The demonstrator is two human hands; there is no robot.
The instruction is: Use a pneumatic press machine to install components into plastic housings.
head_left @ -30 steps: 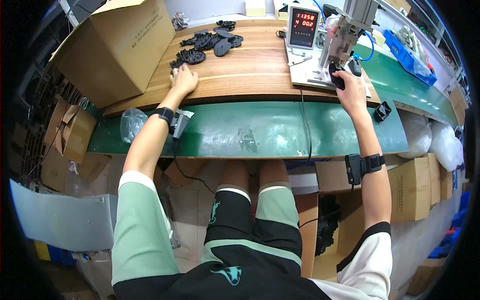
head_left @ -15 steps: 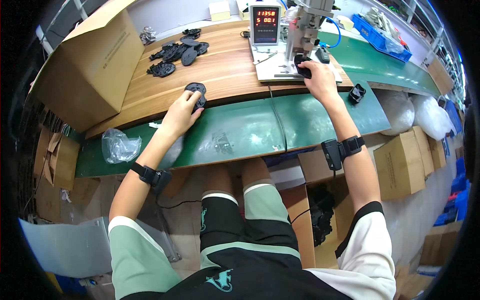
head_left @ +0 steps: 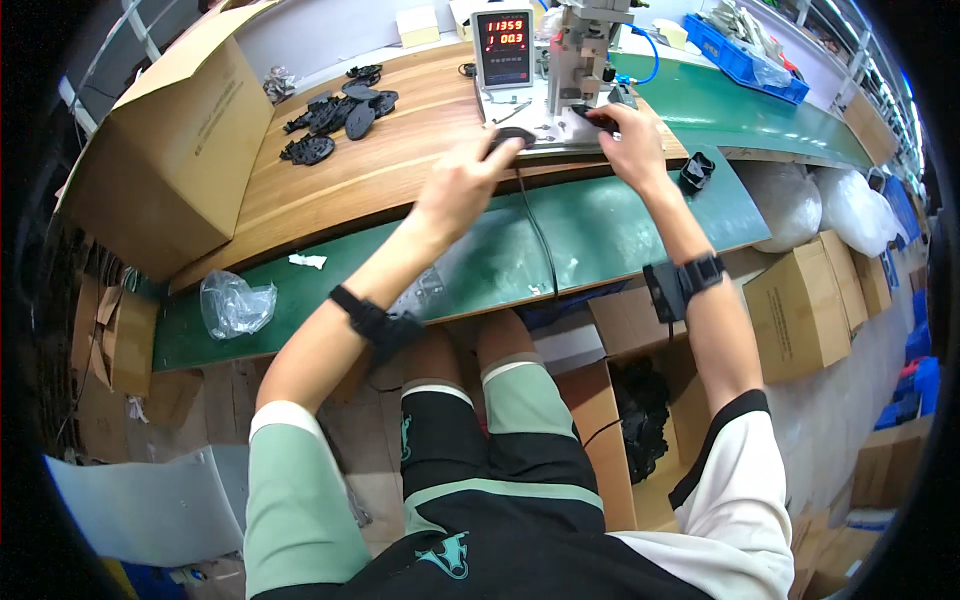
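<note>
Your left hand point(head_left: 460, 188) has moved from left of centre to upper centre, its fingers closed on a black part point(head_left: 515, 136); your right hand point(head_left: 634, 147), apart from it, pinches a dark piece point(head_left: 595, 119) at the foot of the press point(head_left: 582, 60), upper right. Should the press descend with fingers so near, they could be caught; hurrying might knock part against piece.

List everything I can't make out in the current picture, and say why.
All in the head view:
Black part in the left hand: details blurred, partly covered by the fingers.
Dark piece in the right hand: full outline hidden by the fingers.
Press machine: top cut off by the upper edge.
Large cardboard box: contents hidden by its walls.
</note>
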